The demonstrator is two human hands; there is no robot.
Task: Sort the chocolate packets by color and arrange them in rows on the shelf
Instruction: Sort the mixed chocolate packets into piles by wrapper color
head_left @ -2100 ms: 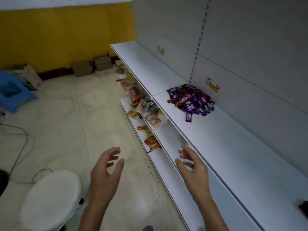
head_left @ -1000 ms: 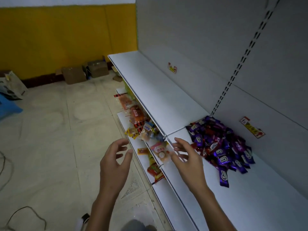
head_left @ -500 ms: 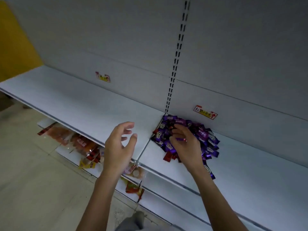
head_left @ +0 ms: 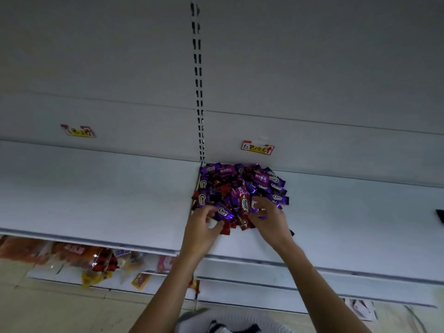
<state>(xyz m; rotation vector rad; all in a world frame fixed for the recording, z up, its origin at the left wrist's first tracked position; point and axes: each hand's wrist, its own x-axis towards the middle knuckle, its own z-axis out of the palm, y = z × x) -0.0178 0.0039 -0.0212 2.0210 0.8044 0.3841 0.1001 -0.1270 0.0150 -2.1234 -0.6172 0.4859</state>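
Dozens of chocolate packets (head_left: 242, 186), mostly purple with some red among them, are lying in one mixed heap on the white shelf (head_left: 96, 195), pushed up against the back panel (head_left: 312, 68) right beside the slotted strip (head_left: 197, 68). The left hand (head_left: 201, 224) is reaching into the heap's 7 o'clock edge with its fingers curled and a little apart, the thumb touching a red packet (head_left: 225, 229); whether it is actually gripping anything I cannot tell. The right hand (head_left: 270, 218) is working at the 5 o'clock edge, its fingertips closing round a purple packet (head_left: 255, 207). A red and yellow label (head_left: 257, 148) is sticking to the panel at 1 o'clock from the heap, and a second label (head_left: 78, 131) is showing far off at 10 o'clock. Snack bags (head_left: 79, 255) are lying on the lower shelf (head_left: 240, 292) at 8 o'clock.
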